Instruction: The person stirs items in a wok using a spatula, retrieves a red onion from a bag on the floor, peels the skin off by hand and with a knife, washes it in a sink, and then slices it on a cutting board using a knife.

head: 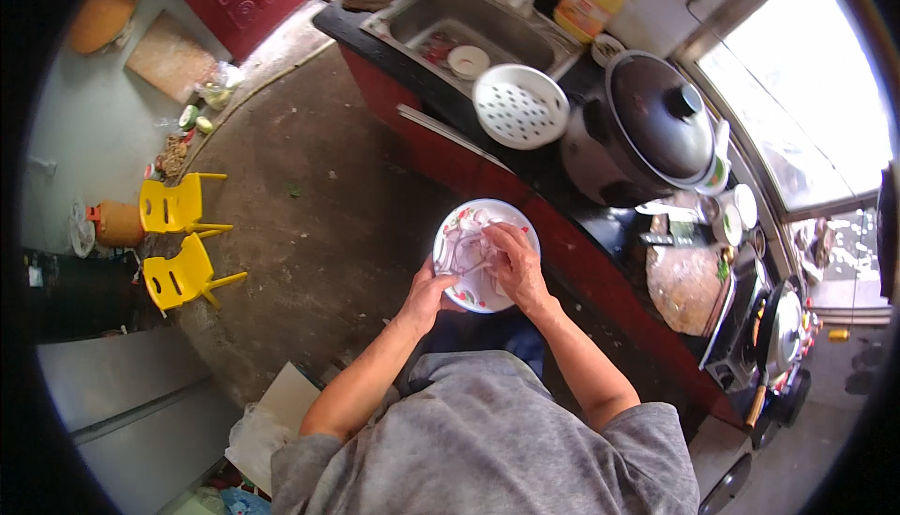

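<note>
My left hand [423, 296] grips the lower left rim of a white bowl [517, 216] with a blue edge and red and green flower prints. Pale pinkish strips of food [467, 251], of a kind I cannot tell, lie inside it. My right hand [517, 262] reaches in over the right side, its fingertips on the strips; whether it pinches any is hidden. The bowl is held in front of my body, beside the counter edge.
To the right runs a black counter with a steel sink [401, 2], a white colander [520, 139], a large lidded pot [650, 128], a round cutting board [682, 297] and a pan on a stove [780, 325]. Yellow chairs [176, 279] stand at left.
</note>
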Demonstrator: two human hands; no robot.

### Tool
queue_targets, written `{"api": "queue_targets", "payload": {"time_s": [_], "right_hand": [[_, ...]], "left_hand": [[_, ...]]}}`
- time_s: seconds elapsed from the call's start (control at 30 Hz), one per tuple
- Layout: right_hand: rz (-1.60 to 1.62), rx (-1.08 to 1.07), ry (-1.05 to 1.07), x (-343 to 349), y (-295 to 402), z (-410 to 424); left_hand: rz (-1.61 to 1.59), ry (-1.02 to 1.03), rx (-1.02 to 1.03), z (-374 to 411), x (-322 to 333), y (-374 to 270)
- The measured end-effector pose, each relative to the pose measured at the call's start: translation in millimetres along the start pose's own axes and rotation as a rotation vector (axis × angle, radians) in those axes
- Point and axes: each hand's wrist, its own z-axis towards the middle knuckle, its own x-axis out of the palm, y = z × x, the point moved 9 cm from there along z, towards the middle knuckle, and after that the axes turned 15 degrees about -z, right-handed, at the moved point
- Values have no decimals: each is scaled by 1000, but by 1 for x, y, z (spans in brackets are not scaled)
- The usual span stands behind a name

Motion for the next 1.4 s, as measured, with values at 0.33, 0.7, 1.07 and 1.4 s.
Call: {"api": "queue_targets", "payload": {"time_s": [0.33, 0.7, 1.07, 1.4], "right_hand": [[-230, -344, 46, 72, 130, 165], [-131, -170, -357, 37, 54, 368], [964, 1031, -665, 31, -260, 496], [332, 715, -580, 14, -180, 540]], "left_hand": [[-77, -31, 135, 47, -46, -157], [-132, 143, 1, 225, -16, -300], [-181, 65, -106, 378, -19, -388], [-60, 135, -338, 492, 0, -388]]}}
